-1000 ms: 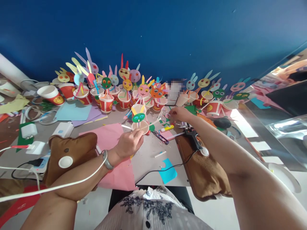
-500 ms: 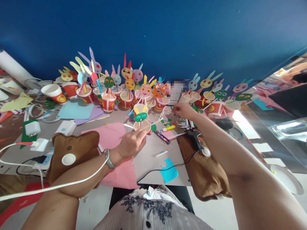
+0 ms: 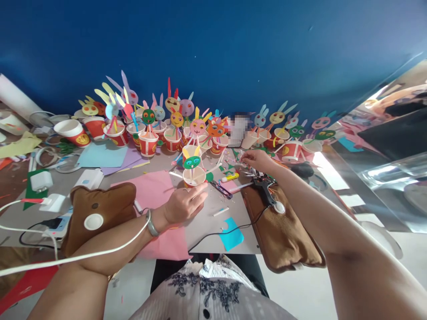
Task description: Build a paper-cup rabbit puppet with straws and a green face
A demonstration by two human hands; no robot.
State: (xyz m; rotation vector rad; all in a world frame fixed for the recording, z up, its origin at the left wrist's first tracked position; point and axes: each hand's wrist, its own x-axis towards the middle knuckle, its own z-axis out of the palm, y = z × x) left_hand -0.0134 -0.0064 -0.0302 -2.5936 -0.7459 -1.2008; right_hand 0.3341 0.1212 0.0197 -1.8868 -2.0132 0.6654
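Observation:
My left hand (image 3: 185,204) is at the near side of a paper cup (image 3: 194,178), its bent fingers closed against the lower right of the cup; the thumb is mostly hidden. A green paper rabbit face (image 3: 191,162) with blue eyes and yellow ears stands up at the cup's far rim. White paper strips stick out on both sides of the cup. My right hand (image 3: 255,160) reaches forward among paper scraps and metal tools, fingers drawn together downward; anything between them is too small to make out.
Several red and white cups with paper rabbit faces line the blue wall (image 3: 213,53). A yellow glue stick (image 3: 230,177), a utility knife (image 3: 221,189) and blue paper (image 3: 231,234) lie mid-table. Brown hand warmers (image 3: 280,231) sit at both sides. A white cable crosses my left forearm.
My left hand has lowered a little, showing more of the cup's front. My right hand stays over the scraps, its fingers shifted slightly. The whole view has tilted slightly.

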